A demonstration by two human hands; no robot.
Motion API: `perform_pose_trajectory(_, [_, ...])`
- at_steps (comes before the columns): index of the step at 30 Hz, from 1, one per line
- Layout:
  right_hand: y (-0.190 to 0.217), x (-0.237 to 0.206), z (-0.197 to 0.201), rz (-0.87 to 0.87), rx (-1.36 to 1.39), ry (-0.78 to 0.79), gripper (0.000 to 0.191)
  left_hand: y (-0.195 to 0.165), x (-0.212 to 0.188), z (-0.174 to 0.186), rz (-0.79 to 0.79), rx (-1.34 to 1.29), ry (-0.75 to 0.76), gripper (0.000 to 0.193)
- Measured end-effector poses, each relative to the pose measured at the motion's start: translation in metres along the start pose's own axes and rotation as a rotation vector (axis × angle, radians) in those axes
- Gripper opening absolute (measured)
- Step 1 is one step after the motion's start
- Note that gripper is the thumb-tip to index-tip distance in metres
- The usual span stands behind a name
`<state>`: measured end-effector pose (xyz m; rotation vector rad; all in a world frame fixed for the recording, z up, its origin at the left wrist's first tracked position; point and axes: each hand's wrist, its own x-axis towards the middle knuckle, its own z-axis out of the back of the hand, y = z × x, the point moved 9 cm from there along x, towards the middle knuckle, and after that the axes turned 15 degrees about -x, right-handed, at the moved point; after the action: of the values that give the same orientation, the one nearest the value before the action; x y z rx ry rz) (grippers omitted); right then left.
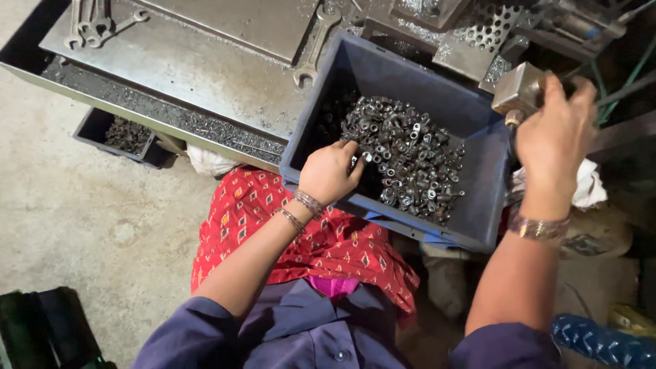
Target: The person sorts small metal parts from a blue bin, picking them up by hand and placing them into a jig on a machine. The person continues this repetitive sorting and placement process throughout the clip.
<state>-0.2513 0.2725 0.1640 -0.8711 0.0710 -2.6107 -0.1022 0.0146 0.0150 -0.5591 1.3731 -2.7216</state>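
A: So, how far along does the work look, going from the left?

B: At the far left a small dark tray (123, 134) under the bench edge holds a modest layer of small dark pieces. Beside it the steel bench top (198, 68) carries spanners (96, 27) and swarf. The blue crate (471, 205) on the person's lap is heavily loaded with small metal nuts (410, 160), heaped toward its middle and right. I judge most of the pile is unhandled, so plenty is left.

A: And the left hand (328, 172)?

B: It reaches down into the crate, wrist bent, fingers curled narrow at the near edge of the heap. It touches the nuts; whether it pinches one I cannot tell.

A: The right hand (553, 133)?

B: Raised beyond the crate's right rim, forearm upright, fingers wrapped close around a part beside the square metal block (517, 92) of the machine. What exactly it grips is hidden.
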Motion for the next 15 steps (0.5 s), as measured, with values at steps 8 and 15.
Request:
perform_pose_trajectory(8, [0.125,-0.074,0.042,0.181,0.444,0.274,0.038,0.003,-0.002,0.004,-0.101,-0.043,-0.056,0.049])
perform_pose_trajectory(15, [0.187,-0.112,-0.042,0.009,0.804,0.349,0.043,0.01,-0.001,0.001,-0.052,-0.149,0.083,0.092])
